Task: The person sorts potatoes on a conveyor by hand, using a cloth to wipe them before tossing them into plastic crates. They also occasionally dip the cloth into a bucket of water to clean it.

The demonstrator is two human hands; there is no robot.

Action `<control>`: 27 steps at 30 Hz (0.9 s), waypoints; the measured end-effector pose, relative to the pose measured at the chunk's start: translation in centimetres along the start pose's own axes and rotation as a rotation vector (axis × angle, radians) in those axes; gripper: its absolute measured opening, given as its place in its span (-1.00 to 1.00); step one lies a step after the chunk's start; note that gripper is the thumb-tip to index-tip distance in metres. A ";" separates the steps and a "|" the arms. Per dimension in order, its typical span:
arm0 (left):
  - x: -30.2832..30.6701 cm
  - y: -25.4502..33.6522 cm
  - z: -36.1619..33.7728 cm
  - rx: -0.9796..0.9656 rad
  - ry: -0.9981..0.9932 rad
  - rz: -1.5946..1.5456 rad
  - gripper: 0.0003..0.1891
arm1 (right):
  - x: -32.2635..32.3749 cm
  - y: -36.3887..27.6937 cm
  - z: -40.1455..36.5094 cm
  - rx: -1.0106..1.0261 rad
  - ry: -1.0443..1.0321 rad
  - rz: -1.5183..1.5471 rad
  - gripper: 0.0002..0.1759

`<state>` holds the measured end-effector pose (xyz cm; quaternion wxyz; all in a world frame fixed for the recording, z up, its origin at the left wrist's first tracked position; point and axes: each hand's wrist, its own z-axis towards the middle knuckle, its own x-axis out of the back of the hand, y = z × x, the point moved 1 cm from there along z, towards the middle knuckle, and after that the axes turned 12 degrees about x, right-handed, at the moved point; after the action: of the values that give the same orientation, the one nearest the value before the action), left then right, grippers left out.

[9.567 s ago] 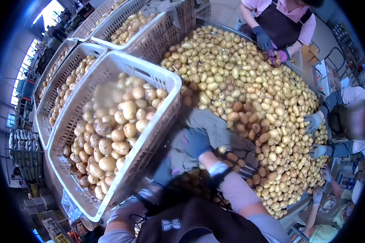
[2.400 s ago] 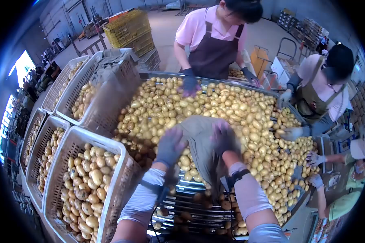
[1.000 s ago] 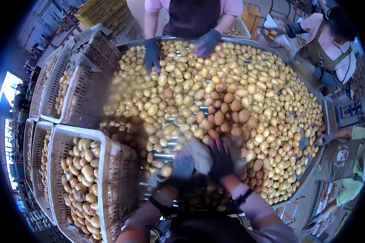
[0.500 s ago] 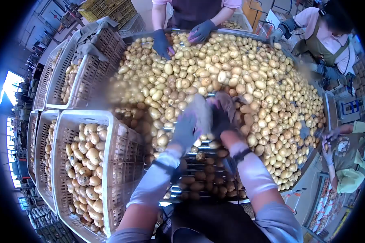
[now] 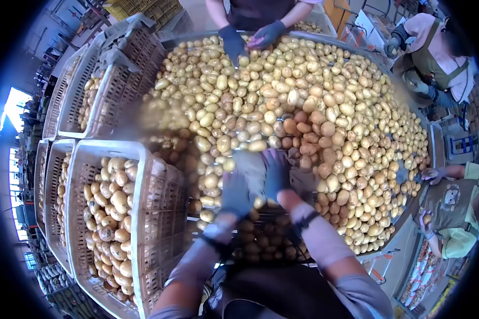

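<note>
Both of my hands wear grey gloves and are together over the near part of a heap of potatoes (image 5: 282, 80). My left hand (image 5: 236, 192) lies at the left side of a grey cloth (image 5: 250, 166), with its fingers on the fabric. On the cloth's right side is my right hand (image 5: 275, 173), fingers bent down over it. The grip of each hand is blurred. More dark cloth (image 5: 302, 181) spreads to the right of my right hand. Darker, reddish potatoes (image 5: 308, 133) lie just beyond it.
White crates (image 5: 142, 212) of potatoes stand at the left, one with a grey cloth (image 5: 114, 50) over its rim. A co-worker's gloved hands (image 5: 250, 40) work at the far edge. Two other people (image 5: 436, 58) are at the right.
Both of my hands have come down nearer to me with the cloth, which is now spread lower. The reddish potatoes beyond them are uncovered. The far co-worker's hands have moved closer together.
</note>
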<state>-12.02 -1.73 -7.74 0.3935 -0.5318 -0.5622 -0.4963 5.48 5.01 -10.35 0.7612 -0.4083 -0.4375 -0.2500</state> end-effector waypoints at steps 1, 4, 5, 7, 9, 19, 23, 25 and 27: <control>-0.2 0.5 2.5 0.048 0.143 0.041 -0.35 | -0.6 1.1 2.2 -0.035 -0.011 -0.025 -0.28; -0.5 0.1 5.1 -0.025 0.221 -0.014 -0.32 | 0.3 1.4 3.6 -0.087 0.035 -0.059 -0.25; -0.3 0.1 4.4 -0.038 0.234 -0.016 -0.32 | 0.7 1.1 2.5 -0.122 0.064 -0.050 -0.25; 0.4 -0.2 1.3 -0.046 0.106 -0.326 -0.36 | 3.1 -0.6 -0.4 -0.068 0.141 -0.121 -0.24; 0.9 -0.2 -3.1 -0.054 0.148 -0.450 -0.42 | 5.5 -1.9 -3.6 -0.065 -0.205 0.015 -0.22; 14.5 -2.8 -8.3 -0.045 0.425 -0.291 -0.68 | 21.7 -0.1 -9.4 -0.029 0.100 0.223 -0.63; 23.0 -1.4 -11.4 -0.035 0.788 -0.529 -0.54 | 33.7 -6.8 -7.9 0.075 0.697 0.082 -0.65; 24.9 -1.2 -12.1 -0.077 0.903 -0.559 -0.55 | 36.0 -8.0 -7.8 0.057 0.832 0.090 -0.65; 24.2 -1.6 -12.3 -0.104 0.896 -0.538 -0.54 | 36.7 -7.9 -8.0 0.098 0.822 -0.089 -0.65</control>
<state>-17.69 -8.59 17.99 0.4269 -0.1229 -0.4302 -0.7859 21.45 -6.85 22.47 0.8794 -0.2184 -0.1260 -0.4038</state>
